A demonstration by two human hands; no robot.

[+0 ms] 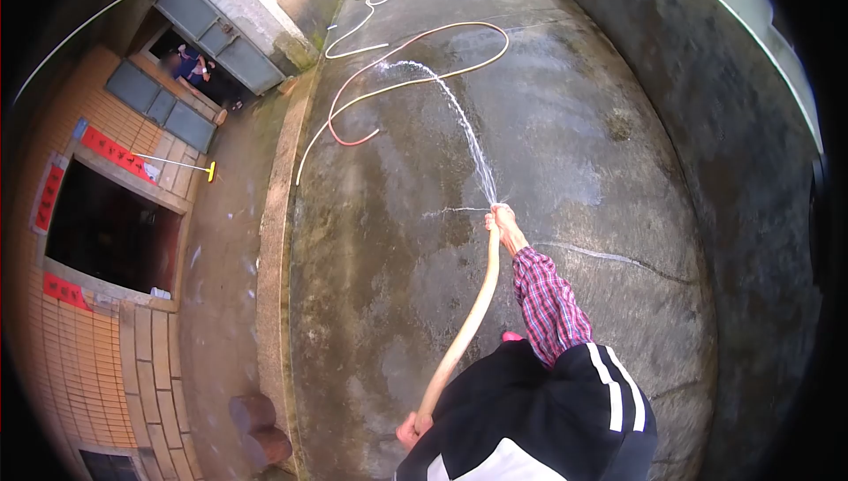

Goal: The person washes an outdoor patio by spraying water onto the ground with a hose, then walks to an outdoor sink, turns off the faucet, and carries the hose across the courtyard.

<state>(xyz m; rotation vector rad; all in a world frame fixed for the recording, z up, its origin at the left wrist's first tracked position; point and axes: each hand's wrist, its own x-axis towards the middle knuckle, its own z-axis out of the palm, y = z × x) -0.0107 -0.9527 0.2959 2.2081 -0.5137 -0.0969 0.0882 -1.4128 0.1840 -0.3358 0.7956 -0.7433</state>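
My right hand (505,227) is stretched forward, its fingers wrapped round the end of a pale yellowish hose (477,313). From that end a stream of water (464,119) arcs ahead and lands on the wet concrete, while a thinner jet (455,211) squirts to the left. Lower down, near my body, my left hand (412,431) is closed around the same hose. The hose runs between both hands; beyond the left hand it is out of view.
On the concrete ahead lies a looped red-and-yellow hose (433,81), with a pale hose (367,13) farther off. A grey wall (707,83) borders the right. Left stand a brick building (88,340), a yellow-headed squeegee (211,172) and a person (190,66) in a doorway.
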